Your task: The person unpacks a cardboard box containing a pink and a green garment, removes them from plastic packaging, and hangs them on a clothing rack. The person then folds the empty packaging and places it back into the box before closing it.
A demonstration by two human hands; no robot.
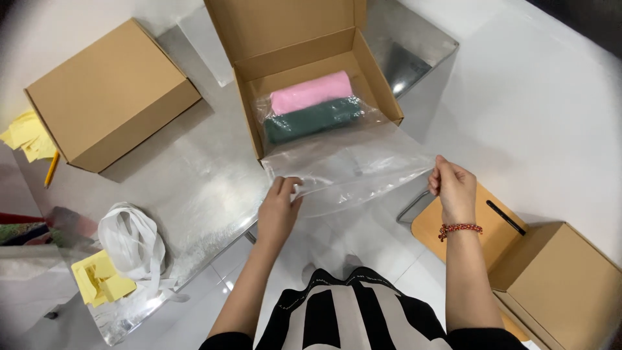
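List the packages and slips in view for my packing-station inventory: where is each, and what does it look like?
Open brown carton: top centre, lid up.
Clear plastic bag: held by left hand and right hand, holding pink roll and green roll.
Closed brown box: upper left.
Brown box: lower right.
Yellow slips: lower left.

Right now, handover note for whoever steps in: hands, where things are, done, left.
Left hand pinches the near left corner of the clear plastic bag. Right hand pinches its near right corner; the bag mouth is stretched between them.
The bag's far end lies in the open cardboard box on the metal table, holding a rolled pink cloth and a rolled dark green cloth.
Done: both cloths bagged, resting in the box.
Left: the bag's near half hangs out over the box front; box lid is up.
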